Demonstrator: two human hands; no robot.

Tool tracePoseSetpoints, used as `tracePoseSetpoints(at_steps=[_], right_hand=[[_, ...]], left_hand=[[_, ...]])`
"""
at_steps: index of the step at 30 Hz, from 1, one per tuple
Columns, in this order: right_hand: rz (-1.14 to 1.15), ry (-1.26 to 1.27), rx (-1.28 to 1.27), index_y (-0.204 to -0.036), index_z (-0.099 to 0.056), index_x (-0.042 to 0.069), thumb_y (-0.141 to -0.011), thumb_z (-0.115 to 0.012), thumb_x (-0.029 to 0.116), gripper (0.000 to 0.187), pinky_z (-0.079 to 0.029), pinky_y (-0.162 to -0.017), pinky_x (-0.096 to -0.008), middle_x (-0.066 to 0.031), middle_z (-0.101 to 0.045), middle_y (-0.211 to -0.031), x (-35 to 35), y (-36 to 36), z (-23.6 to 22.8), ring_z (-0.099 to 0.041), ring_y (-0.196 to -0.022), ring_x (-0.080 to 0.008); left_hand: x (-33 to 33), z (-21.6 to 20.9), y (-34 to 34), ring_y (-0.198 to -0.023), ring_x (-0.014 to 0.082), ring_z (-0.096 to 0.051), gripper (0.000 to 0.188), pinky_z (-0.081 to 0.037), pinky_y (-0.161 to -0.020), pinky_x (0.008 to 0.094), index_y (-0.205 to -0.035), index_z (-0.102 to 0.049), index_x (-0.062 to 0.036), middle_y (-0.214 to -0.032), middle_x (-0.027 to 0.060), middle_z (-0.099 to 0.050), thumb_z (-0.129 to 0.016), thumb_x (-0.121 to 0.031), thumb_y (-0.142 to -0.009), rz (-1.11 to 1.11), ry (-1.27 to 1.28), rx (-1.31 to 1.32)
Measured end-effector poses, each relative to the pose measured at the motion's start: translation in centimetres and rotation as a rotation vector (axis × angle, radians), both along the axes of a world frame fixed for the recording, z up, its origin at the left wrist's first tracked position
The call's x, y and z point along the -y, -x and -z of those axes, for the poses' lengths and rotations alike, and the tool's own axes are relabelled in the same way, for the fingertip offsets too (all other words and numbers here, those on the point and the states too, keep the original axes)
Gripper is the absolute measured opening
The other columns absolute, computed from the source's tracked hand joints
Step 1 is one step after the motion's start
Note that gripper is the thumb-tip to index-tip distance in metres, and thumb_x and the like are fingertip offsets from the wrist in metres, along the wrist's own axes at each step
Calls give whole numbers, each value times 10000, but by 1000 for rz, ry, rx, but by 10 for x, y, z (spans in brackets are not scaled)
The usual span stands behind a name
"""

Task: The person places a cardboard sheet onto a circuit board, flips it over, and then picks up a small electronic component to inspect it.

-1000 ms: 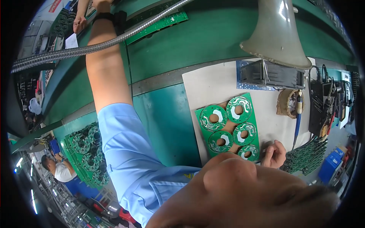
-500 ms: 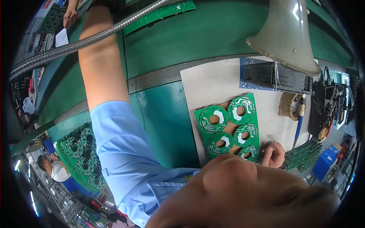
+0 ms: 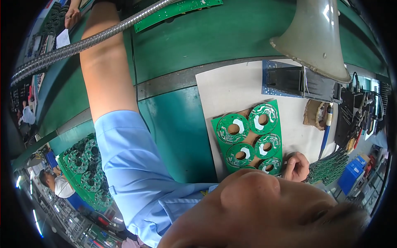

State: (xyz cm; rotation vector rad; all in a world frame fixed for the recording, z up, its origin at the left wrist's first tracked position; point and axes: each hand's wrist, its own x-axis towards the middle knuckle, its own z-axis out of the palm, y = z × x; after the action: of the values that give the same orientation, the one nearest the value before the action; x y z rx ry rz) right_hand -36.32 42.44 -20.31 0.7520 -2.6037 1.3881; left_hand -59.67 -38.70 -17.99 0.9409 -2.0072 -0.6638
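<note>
Currently | right fingers [image 3: 303, 162]: half-curled beside green circuit panel [image 3: 259, 142] (any grip: cannot tell) | left fingers: out of view

The head camera is looking steeply down from the wearer's head [image 3: 269, 206], its fisheye lens bending the workbench [image 3: 178, 140] edges toward a dark round rim. That head is filling the near right, very close to the lens, and blocking the near bench. The circuit-board panel [image 3: 244, 145] is lying farther off, right of centre; what seems the room beyond is curving along the near left.
</note>
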Motion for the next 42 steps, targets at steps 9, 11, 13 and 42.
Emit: tracePoseSetpoints(at_steps=[9, 11, 13, 42], right_hand=[[21, 8, 0, -1097, -586, -70, -890, -618, -28, 214, -426, -522, -241, -58, -571, -614, 1, 0, 2, -511, -526, -116], [43, -5, -22, -1096, -589, -66, -887, -624, -27, 215, -424, -516, -241, -56, -571, -608, 0, -1, 2, -512, -520, -118], [52, -12, -37, -1095, -590, -64, -885, -627, -27, 216, -423, -514, -240, -55, -571, -606, 1, -1, 2, -513, -516, -118], [-18, 61, -20, -1131, -598, -44, -874, -645, -42, 261, -377, -488, -216, -30, -590, -654, 14, 6, -10, -482, -517, -73]], left_hand=[[-45, -3, -8, -914, 300, -684, 174, -528, -849, 373, -946, -776, -89, -983, 122, -737, -634, -81, -846, -71, 153, 221], [-52, -2, -7, -919, 301, -682, 176, -527, -852, 374, -955, -773, -90, -990, 123, -734, -635, -86, -846, -63, 170, 244], [-57, 3, -8, -924, 301, -681, 179, -526, -854, 375, -963, -771, -92, -997, 125, -732, -635, -90, -847, -56, 186, 268], [-109, 56, -13, -996, 312, -660, 250, -516, -891, 395, -1083, -736, -108, -1093, 142, -694, -637, -150, -857, -7, 471, 611]])
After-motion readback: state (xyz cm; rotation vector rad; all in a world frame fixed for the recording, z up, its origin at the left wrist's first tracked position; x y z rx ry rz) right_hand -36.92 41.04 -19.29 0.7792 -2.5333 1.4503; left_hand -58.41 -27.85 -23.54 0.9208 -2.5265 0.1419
